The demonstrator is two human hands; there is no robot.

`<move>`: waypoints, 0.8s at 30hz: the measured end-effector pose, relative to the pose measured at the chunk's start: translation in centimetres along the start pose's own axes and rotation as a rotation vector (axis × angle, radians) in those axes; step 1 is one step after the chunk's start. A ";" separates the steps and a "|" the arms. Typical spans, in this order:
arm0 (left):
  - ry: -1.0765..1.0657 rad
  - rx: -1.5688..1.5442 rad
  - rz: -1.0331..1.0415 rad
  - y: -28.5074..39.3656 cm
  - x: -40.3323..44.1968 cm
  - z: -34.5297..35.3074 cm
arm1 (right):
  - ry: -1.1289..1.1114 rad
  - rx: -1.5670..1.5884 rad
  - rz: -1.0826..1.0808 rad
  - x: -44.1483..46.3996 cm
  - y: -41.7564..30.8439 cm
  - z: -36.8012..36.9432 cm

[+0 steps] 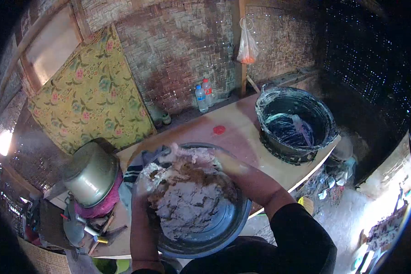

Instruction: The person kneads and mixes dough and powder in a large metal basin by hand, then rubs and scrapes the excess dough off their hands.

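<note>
A wide dark blue basin (239, 214) holds a lumpy, greyish-white dough-like mass (187, 210) with a crumbly brown layer (182, 173) along its far side. My right hand (203, 157) reaches in over the far rim side, coated in whitish paste, its fingers closed around the edge of the mass. On the left inside of the basin is my left hand (151, 176), also smeared, against the side of the mass. Paste hides its fingers, so their pose is unclear. The basin tilts towards me at the table's near edge.
A black tub (266, 107) with whitish residue stands on the right of the table (242, 123). A red patch (219, 130) marks the tabletop. Two bottles (201, 98) stand by the woven wall. An overturned metal pot (89, 171) and several tools lie at left.
</note>
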State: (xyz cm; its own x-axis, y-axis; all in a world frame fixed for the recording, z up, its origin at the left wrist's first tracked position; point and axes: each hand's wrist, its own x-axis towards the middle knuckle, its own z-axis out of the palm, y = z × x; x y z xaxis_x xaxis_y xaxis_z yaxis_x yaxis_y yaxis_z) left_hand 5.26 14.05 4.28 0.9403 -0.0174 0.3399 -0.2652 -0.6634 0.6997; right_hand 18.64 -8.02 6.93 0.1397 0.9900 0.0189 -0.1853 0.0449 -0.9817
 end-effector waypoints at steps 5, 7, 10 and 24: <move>-0.031 -0.234 -0.436 -3.0 -0.5 1.2 | 0.149 0.295 -0.089 0.9 2.4 -1.2; -0.047 -0.245 -0.357 -4.8 -0.5 1.8 | 0.074 0.258 -0.041 2.1 2.9 -1.7; -0.029 -0.172 -0.474 0.5 -0.4 2.9 | 0.251 0.342 -0.019 -1.7 -2.1 4.0; -0.098 0.251 0.052 2.4 0.9 5.9 | 0.190 0.458 -0.002 1.3 0.9 -0.8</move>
State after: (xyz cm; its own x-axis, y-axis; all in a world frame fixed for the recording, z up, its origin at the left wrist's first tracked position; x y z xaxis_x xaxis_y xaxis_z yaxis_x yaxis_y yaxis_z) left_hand 6.74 8.02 2.54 0.9462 -0.1209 0.3001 -0.2642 -0.8242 0.5010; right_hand 19.42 -6.78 5.93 0.3074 0.9499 -0.0561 -0.5872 0.1429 -0.7967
